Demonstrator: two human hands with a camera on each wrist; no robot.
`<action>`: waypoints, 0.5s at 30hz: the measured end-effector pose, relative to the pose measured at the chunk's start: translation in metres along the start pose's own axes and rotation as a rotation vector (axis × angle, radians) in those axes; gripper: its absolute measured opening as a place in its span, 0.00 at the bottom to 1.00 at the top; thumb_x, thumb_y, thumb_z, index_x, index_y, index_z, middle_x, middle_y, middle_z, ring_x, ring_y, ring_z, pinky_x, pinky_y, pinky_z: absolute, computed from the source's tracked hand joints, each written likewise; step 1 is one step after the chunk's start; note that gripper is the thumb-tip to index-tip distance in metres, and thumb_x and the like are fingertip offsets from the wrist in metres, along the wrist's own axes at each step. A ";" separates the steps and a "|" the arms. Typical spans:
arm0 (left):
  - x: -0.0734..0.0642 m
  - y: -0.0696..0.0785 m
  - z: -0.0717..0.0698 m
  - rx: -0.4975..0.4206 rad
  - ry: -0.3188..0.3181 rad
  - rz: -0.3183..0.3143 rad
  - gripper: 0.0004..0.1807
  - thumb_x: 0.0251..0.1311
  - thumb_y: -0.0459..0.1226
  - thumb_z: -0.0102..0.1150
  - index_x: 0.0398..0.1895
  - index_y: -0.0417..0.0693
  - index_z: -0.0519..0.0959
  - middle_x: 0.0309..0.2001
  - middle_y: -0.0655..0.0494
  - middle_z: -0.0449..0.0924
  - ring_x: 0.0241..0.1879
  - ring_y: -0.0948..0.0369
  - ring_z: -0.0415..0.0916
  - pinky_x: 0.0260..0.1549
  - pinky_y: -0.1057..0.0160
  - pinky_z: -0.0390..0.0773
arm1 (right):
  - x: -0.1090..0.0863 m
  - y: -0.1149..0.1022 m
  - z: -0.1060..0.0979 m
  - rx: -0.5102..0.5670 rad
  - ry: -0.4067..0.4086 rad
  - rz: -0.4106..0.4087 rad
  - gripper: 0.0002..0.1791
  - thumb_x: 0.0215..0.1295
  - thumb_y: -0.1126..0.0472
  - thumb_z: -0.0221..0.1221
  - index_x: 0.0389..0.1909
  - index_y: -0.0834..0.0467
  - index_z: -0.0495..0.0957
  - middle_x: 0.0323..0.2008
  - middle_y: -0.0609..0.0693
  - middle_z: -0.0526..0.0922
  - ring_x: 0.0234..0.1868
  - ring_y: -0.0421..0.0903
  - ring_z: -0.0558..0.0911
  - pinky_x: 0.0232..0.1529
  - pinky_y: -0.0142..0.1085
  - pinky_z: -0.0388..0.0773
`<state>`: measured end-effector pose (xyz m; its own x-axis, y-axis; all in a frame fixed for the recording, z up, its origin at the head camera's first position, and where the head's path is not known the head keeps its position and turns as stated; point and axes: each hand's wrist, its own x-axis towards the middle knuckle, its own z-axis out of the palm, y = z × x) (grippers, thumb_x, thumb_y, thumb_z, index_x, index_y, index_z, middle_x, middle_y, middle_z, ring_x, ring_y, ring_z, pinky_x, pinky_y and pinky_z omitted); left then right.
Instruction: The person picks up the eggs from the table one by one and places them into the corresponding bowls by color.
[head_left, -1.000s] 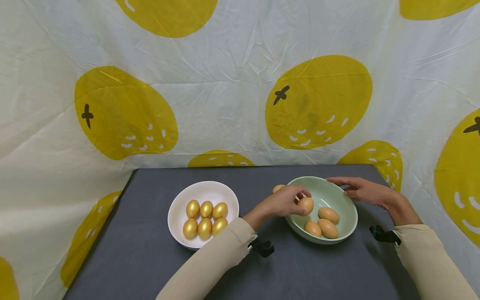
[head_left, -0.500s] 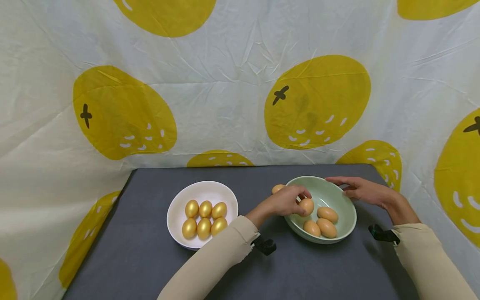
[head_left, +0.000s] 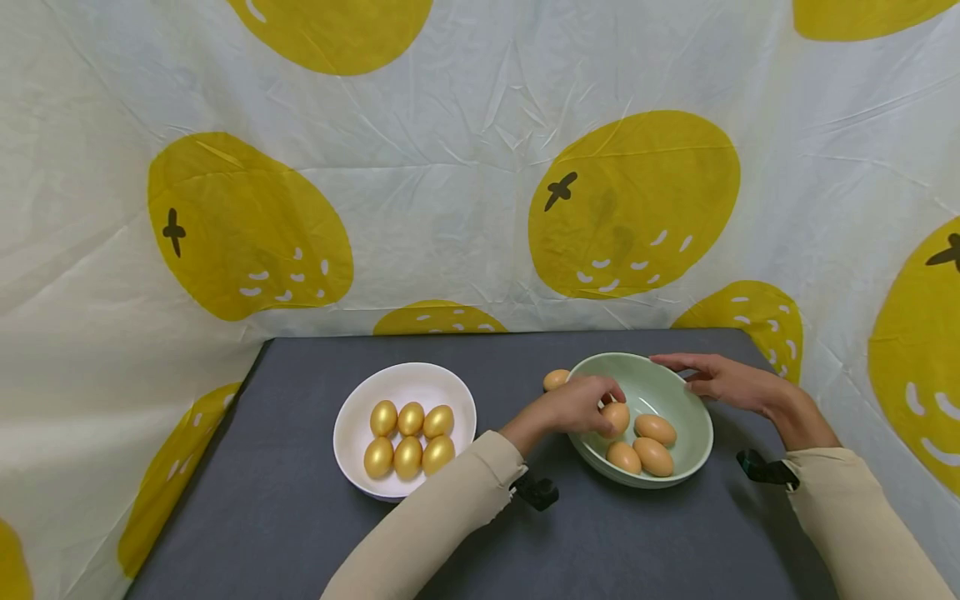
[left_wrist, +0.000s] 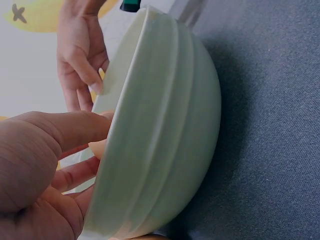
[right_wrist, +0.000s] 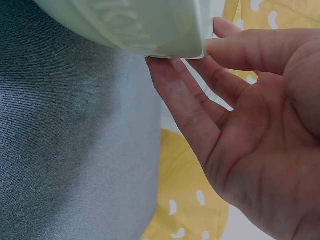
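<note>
In the head view, my left hand (head_left: pixel 576 406) reaches over the near-left rim of a pale green bowl (head_left: pixel 684 398) and holds a brown egg (head_left: pixel 617 418) low inside it. Three more brown eggs (head_left: pixel 654 457) lie in that bowl. The left wrist view shows the left thumb and fingers (left_wrist: pixel 75 172) passing behind the bowl's rim, which hides most of the held egg. At the bowl's right side, my right hand (head_left: pixel 731 385) holds the rim. Its thumb and fingertips meet the bowl's edge (right_wrist: pixel 175 45) in the right wrist view.
A white bowl (head_left: pixel 348 433) with several golden eggs (head_left: pixel 408 419) stands left on the dark grey table (head_left: pixel 300 533). One brown egg (head_left: pixel 555 380) sits just outside the green bowl's left rim. A white cloth (head_left: pixel 442 225) with yellow fruit prints hangs behind.
My left hand has moved slightly right and down, lowering the egg further into the green bowl. The right hand has stayed at the rim.
</note>
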<state>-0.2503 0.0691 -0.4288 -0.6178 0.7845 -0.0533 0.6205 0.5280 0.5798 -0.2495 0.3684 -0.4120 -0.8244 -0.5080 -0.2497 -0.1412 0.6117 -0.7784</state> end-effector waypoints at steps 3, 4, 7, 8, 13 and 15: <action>0.001 0.001 0.002 0.051 -0.007 0.009 0.22 0.58 0.35 0.71 0.57 0.47 0.79 0.51 0.57 0.82 0.48 0.67 0.77 0.46 0.76 0.71 | -0.001 0.001 0.001 0.001 0.001 0.001 0.33 0.75 0.69 0.50 0.79 0.55 0.58 0.74 0.64 0.62 0.57 0.51 0.76 0.49 0.36 0.78; 0.001 0.002 0.003 0.071 -0.012 0.015 0.22 0.57 0.35 0.71 0.56 0.47 0.79 0.50 0.57 0.82 0.48 0.67 0.77 0.46 0.77 0.71 | -0.001 0.001 0.001 0.002 0.001 -0.003 0.33 0.75 0.70 0.50 0.79 0.55 0.58 0.74 0.64 0.62 0.56 0.50 0.76 0.49 0.37 0.78; 0.002 0.003 0.004 0.136 -0.029 0.038 0.22 0.57 0.35 0.71 0.55 0.46 0.80 0.49 0.57 0.82 0.48 0.66 0.77 0.46 0.77 0.70 | -0.001 0.001 0.002 0.000 0.003 -0.012 0.33 0.75 0.70 0.50 0.79 0.55 0.59 0.74 0.63 0.62 0.55 0.51 0.76 0.48 0.36 0.78; 0.002 0.004 0.004 0.150 -0.034 0.043 0.22 0.57 0.35 0.72 0.55 0.46 0.80 0.49 0.57 0.82 0.48 0.66 0.77 0.46 0.77 0.69 | -0.001 0.001 0.003 0.000 0.004 -0.013 0.33 0.75 0.70 0.50 0.79 0.55 0.59 0.74 0.63 0.62 0.56 0.51 0.76 0.48 0.36 0.78; 0.000 0.006 0.006 0.205 -0.054 0.048 0.22 0.58 0.35 0.70 0.57 0.46 0.80 0.49 0.58 0.82 0.46 0.67 0.75 0.46 0.77 0.69 | -0.002 0.000 0.004 -0.004 0.013 -0.013 0.32 0.75 0.70 0.50 0.78 0.55 0.59 0.74 0.63 0.63 0.55 0.50 0.76 0.48 0.36 0.77; -0.001 0.007 0.007 0.243 -0.060 0.048 0.22 0.59 0.35 0.69 0.58 0.47 0.80 0.49 0.58 0.82 0.45 0.67 0.75 0.46 0.77 0.69 | -0.003 -0.001 0.005 -0.007 0.016 -0.020 0.32 0.74 0.70 0.50 0.78 0.56 0.59 0.73 0.63 0.64 0.53 0.49 0.76 0.47 0.36 0.77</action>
<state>-0.2417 0.0750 -0.4305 -0.5597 0.8245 -0.0832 0.7505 0.5470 0.3708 -0.2440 0.3666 -0.4134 -0.8300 -0.5102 -0.2252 -0.1610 0.6057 -0.7792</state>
